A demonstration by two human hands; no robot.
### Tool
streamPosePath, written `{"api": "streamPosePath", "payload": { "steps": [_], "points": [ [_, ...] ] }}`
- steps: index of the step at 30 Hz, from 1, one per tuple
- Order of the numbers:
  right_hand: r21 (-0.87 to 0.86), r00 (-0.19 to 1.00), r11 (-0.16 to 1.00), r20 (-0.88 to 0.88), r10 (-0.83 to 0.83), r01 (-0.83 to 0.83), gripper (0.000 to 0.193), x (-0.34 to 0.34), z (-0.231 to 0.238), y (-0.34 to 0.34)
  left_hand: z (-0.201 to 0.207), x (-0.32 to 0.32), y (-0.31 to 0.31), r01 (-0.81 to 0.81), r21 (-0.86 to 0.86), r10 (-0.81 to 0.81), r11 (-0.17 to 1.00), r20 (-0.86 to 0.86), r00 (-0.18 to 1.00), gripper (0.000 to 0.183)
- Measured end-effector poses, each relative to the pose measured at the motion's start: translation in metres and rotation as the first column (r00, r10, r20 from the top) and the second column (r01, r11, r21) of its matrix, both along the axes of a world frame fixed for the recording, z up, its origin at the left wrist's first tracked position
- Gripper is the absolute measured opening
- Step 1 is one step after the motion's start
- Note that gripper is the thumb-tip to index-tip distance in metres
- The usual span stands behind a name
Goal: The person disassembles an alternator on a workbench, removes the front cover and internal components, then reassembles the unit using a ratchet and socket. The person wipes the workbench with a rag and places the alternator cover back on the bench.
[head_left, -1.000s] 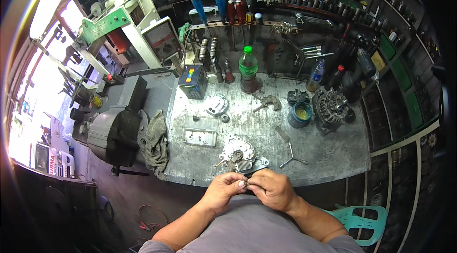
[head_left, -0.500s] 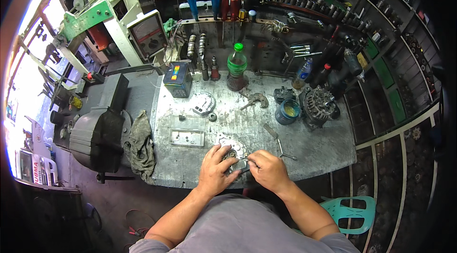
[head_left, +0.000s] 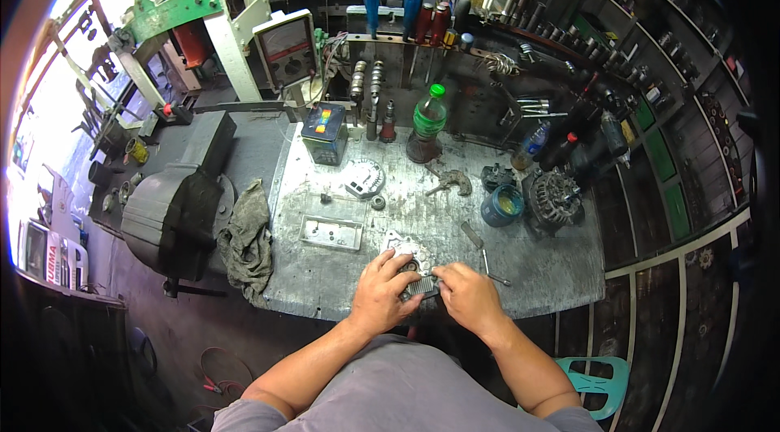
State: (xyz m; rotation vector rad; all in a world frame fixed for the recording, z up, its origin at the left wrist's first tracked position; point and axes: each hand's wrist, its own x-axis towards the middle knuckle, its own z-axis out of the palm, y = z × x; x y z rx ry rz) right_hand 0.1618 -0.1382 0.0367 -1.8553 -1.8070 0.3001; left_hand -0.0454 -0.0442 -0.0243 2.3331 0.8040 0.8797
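Note:
A silvery round alternator end housing [head_left: 396, 242] lies near the front edge of the metal bench, partly covered by my fingers. A finned grey metal piece [head_left: 421, 286] sits on its near side. My left hand [head_left: 380, 295] holds the housing from the left, fingers over its top and thumb against the finned piece. At the right edge of that piece, my right hand [head_left: 470, 299] is closed in a pinch; what its fingertips hold is hidden. To the right lie a small grey flat piece [head_left: 471, 233] and a metal hand tool with a crossbar [head_left: 487, 266].
A clear shallow tray [head_left: 331, 234], another alternator housing [head_left: 363, 178] and a green-capped bottle [head_left: 429, 125] are farther back. At right stand a blue tub [head_left: 502, 206] and an alternator [head_left: 554, 203]. A rag [head_left: 246, 238] hangs beside a large vise [head_left: 166, 204].
The whole view has shifted, so the bench items appear farther right. Both hands stay on the housing, with the right fingertips still at the finned piece's edge.

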Motion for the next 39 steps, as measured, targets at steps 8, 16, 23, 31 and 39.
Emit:
{"api": "streamPosePath", "payload": {
  "steps": [8, 16, 23, 31, 39],
  "points": [
    [-0.056, 0.995, 0.998, 0.087, 0.039, -0.034, 0.016, 0.004, -0.006, 0.007, -0.004, -0.001, 0.0, 0.012, 0.013, -0.012, 1.0, 0.024, 1.0, 0.042],
    [-0.071, 0.991, 0.994, 0.092, 0.093, -0.086, 0.012, 0.003, 0.005, 0.011, -0.012, -0.003, -0.002, 0.019, 0.018, -0.02, 1.0, 0.016, 1.0, 0.045],
    [-0.021, 0.992, 0.995, 0.077, 0.097, -0.096, 0.023, 0.009, -0.003, 0.01, -0.019, -0.003, -0.001, 0.064, 0.007, -0.064, 0.998, 0.026, 0.998, 0.044],
    [-0.117, 0.996, 0.991, 0.044, 0.074, -0.069, 0.033, 0.011, 0.001, 0.011, -0.016, -0.008, 0.0, 0.069, -0.04, -0.064, 0.997, 0.104, 0.992, 0.052],
    [-0.192, 0.976, 0.968, -0.114, -0.183, 0.159, 0.035, 0.019, 0.0, -0.026, -0.059, -0.095, 0.093, -0.555, -0.132, 0.545, 0.821, -0.105, 0.832, 0.031]
  ]
}}
